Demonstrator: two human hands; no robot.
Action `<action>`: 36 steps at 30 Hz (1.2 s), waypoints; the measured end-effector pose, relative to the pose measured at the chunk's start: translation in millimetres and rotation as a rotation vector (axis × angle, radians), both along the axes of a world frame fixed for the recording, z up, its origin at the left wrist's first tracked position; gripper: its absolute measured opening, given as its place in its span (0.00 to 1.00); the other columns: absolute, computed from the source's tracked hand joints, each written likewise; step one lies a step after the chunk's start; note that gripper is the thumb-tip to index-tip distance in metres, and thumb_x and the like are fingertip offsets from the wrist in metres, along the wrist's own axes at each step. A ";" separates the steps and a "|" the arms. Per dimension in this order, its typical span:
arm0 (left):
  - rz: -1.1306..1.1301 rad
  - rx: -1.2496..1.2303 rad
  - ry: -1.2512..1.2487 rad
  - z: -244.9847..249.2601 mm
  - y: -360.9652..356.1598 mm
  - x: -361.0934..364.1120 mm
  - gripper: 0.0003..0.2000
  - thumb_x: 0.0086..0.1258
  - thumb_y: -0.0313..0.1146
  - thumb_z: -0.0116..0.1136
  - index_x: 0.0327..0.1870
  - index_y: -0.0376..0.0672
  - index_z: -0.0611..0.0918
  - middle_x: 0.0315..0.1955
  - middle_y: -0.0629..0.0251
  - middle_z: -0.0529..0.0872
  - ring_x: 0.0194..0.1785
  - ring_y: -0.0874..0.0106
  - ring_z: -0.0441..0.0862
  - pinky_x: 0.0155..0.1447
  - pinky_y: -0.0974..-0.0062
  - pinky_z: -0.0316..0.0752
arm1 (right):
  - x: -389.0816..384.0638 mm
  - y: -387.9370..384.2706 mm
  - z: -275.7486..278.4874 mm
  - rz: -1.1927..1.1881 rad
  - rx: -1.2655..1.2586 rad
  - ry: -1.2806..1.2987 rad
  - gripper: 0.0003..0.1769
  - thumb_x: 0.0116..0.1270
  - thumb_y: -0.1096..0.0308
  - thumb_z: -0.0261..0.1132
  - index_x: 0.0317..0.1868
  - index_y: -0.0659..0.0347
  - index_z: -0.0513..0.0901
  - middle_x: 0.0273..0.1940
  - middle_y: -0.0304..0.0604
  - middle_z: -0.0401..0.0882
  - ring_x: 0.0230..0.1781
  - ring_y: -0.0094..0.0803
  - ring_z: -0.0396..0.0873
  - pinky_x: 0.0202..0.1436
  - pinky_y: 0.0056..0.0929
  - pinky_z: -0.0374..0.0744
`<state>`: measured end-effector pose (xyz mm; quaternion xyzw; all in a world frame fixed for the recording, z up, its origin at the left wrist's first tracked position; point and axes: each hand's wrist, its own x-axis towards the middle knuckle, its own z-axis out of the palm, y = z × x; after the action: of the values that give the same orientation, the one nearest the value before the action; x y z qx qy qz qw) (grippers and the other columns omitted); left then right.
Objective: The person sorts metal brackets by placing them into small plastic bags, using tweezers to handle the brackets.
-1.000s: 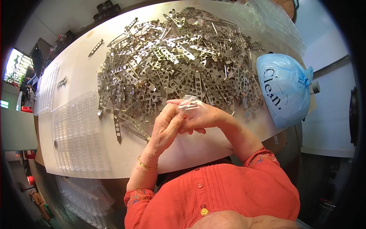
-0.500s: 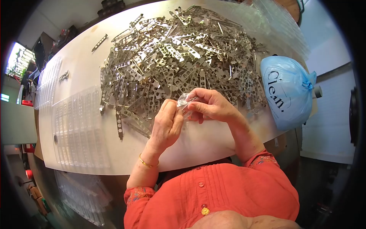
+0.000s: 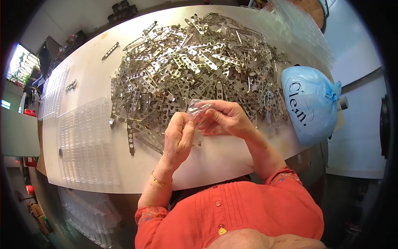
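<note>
Between both hands is a small, crinkled clear plastic bag (image 3: 195,108), held over the near edge of a heap of metal strips. My left hand (image 3: 179,135) is closed, its thumb and fingertips pinching the bag's left side. On the other side my right hand (image 3: 230,118) is closed on the bag between thumb and forefinger, the other fingers curled beneath. What the bag contains, if anything, I cannot make out. Below the right hand a reddish flat patch (image 3: 216,131) shows, partly covered by the fingers. The perforated metal strips (image 3: 190,64) lie jumbled behind the hands.
A knotted blue plastic bag (image 3: 311,106) marked "Clean." sits at the table's right edge. Clear plastic trays (image 3: 85,141) lie on the left, with a small cluster of metal parts (image 3: 71,85) behind. Clear plastic sheets (image 3: 290,29) cover the far right corner.
The clear bag is spread wider between my hands. My left hand has shifted slightly left and down; the reddish patch now shows under my right hand.
</note>
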<state>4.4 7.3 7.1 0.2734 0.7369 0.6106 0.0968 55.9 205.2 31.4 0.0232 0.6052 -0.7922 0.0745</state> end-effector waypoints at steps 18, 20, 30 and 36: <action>0.006 0.124 -0.232 -4.8 -1.0 -0.9 0.04 0.76 0.26 0.50 0.39 0.37 0.76 0.33 0.66 0.78 0.35 0.77 0.72 0.41 0.76 0.71 | -2.3 3.7 -11.2 -0.054 0.034 0.087 0.07 0.77 0.68 0.62 0.47 0.63 0.75 0.40 0.43 0.85 0.38 0.25 0.87 0.38 0.25 0.87; -0.026 0.115 -0.151 -6.1 -0.3 -1.8 0.06 0.79 0.28 0.48 0.41 0.39 0.77 0.28 0.75 0.75 0.26 0.87 0.67 0.28 0.86 0.64 | -3.3 8.2 -17.0 -0.018 0.155 0.119 0.08 0.78 0.69 0.62 0.49 0.65 0.74 0.39 0.41 0.85 0.37 0.24 0.86 0.40 0.24 0.87; -0.093 0.188 -0.175 0.0 -0.3 -1.2 0.08 0.80 0.32 0.52 0.44 0.37 0.79 0.28 0.72 0.78 0.29 0.81 0.72 0.35 0.80 0.71 | -2.0 4.2 -14.1 -0.013 0.045 0.075 0.08 0.76 0.67 0.64 0.47 0.63 0.79 0.32 0.36 0.83 0.29 0.19 0.80 0.31 0.21 0.80; 0.168 0.477 -0.171 0.5 1.6 -3.7 0.09 0.82 0.33 0.51 0.53 0.38 0.76 0.37 0.72 0.79 0.33 0.84 0.74 0.40 0.84 0.74 | -9.9 8.7 -15.0 -0.264 -0.068 0.074 0.11 0.77 0.63 0.64 0.47 0.63 0.78 0.35 0.38 0.83 0.30 0.23 0.84 0.34 0.25 0.85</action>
<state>0.7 8.9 7.7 0.1738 0.5814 0.7938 0.0405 46.0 213.9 16.4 0.0708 0.5720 -0.8155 -0.0520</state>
